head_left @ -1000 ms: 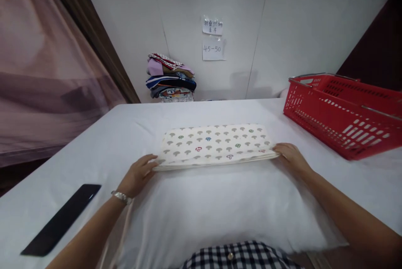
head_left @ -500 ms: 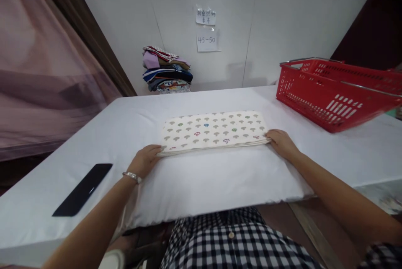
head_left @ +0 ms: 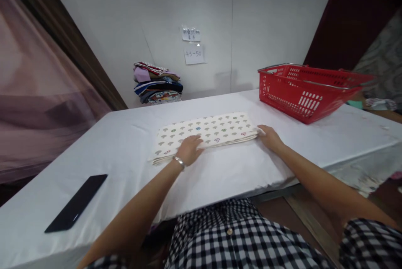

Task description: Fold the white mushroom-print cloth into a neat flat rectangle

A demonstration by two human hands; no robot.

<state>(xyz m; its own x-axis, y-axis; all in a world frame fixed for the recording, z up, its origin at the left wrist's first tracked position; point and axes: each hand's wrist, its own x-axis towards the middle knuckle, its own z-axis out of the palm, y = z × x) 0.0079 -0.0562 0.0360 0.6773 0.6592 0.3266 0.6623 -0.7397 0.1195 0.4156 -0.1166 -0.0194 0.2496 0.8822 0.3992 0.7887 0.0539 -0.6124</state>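
A folded white cloth with a mushroom print lies flat in layers, its long front edge toward me. My left hand, with a silver bracelet at the wrist, rests on the cloth's front edge left of the middle. Its fingers are stretched out over the print, the thumb apart. At the front right corner, my right hand pinches the cloth, and a bit of the corner stands up at the fingertips.
The cloth lies on a white-covered table. A red plastic basket stands at the back right. At the left lies a flat black object. Behind the far edge is a stack of folded fabrics, beside paper signs on the wall.
My left hand has left the cloth's front left corner and moved right along the front edge. My right hand stays at the right corner, now slightly lifting it. The view has turned right.
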